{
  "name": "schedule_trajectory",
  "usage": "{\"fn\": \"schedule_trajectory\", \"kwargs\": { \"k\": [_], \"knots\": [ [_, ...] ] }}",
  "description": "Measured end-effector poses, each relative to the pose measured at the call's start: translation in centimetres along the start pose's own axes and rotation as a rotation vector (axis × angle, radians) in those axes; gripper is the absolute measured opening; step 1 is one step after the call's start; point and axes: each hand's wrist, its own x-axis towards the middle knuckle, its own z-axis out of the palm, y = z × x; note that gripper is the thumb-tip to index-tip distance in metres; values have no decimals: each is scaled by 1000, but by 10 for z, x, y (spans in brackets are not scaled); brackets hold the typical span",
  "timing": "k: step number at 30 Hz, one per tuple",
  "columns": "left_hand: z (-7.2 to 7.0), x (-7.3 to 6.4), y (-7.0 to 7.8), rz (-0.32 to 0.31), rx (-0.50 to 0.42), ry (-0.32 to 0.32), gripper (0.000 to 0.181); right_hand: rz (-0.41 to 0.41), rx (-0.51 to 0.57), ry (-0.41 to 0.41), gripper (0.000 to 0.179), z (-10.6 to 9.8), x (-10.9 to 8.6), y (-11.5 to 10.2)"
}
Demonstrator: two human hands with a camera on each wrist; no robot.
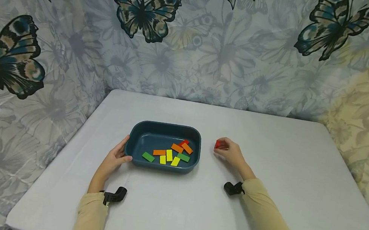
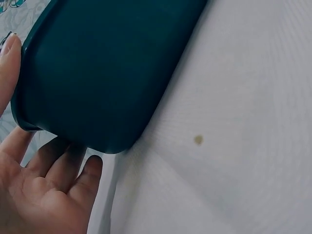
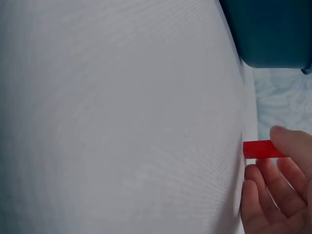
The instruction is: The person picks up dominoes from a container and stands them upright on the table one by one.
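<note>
A dark blue rectangular tray [image 1: 161, 167] with rounded corners stands on the table. Small flat blocks lie inside it: green [image 1: 148, 156], orange [image 1: 159, 152], yellow [image 1: 169, 155] and red [image 1: 184, 143]. My left hand [image 1: 113, 162] holds the tray's left end, the thumb by its front corner and the fingers along the side. To the right of the tray, my right hand [image 1: 231, 152] pinches a red block [image 3: 261, 149] between thumb and fingers. That block stands on end in the right wrist view, its lower end at the white surface.
A white cloth covers the table [image 1: 173, 212], whose back edge meets a patterned curtain [image 1: 211, 57] with butterflies. Black cameras [image 1: 115, 195] are strapped to both wrists. A small yellowish spot [image 2: 198, 140] marks the cloth.
</note>
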Motion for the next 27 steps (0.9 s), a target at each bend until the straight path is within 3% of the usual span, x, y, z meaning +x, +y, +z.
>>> {"fn": "schedule_trajectory", "kwargs": {
  "k": [4, 9, 14, 17, 20, 24, 27],
  "knots": [
    [-1, 0, -1, 4, 7, 3, 77, -30, -30, 4, 56, -3, 2, -13],
    [-4, 5, -1, 7, 4, 13, 79, -218, -70, 105, 56, -6, 16, -51],
    [-7, 2, 3, -9, 23, 40, 78, -341, -38, 136, 52, 13, 32, -88],
    [-9, 2, 5, -8, 22, 52, 78, -350, -29, 86, 40, 33, 40, -101],
    [-11, 2, 6, 4, 11, 57, 77, -334, -79, -15, 27, 54, 46, -108],
    [-15, 2, 7, 21, 7, 62, 77, -340, -266, -178, 21, 82, 53, -115],
    [-18, 1, 8, 26, 7, 65, 77, -369, -447, -243, 20, 98, 57, -119]
  ]
}}
